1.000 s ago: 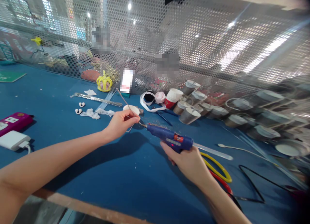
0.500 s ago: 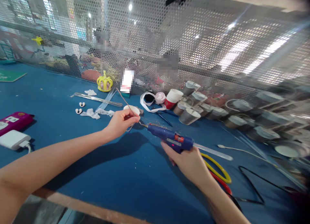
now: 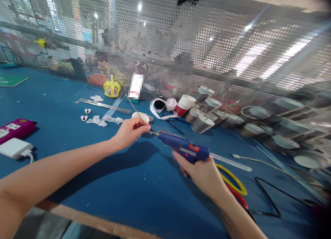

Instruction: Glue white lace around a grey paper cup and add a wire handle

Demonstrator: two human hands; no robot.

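Observation:
My left hand (image 3: 130, 131) pinches a thin brownish wire-like stem (image 3: 133, 105) between thumb and fingertips, its far end slanting up and left. Wrapped round the handle of a blue hot glue gun (image 3: 182, 146) is my right hand (image 3: 199, 170). The gun's metal nozzle touches or nearly touches the piece at my left fingertips. A clear glue stick (image 3: 232, 161) sticks out of the gun's back, and a small red light glows on its side. Behind my left fingers sits a white round piece (image 3: 141, 117), partly hidden.
Grey cups (image 3: 203, 124) crowd the right side. A white ribbon (image 3: 155, 112) and red-and-white paper cups (image 3: 184, 105) stand at the back by a perforated metal screen (image 3: 155, 35). Yellow-handled pliers (image 3: 239, 187) lie under my right wrist. A purple device (image 3: 19, 128) and white charger (image 3: 15, 148) lie left.
The glue gun has shifted very slightly to the right and its stick tilts a little. My left hand stays almost in place, still pinching the stem.

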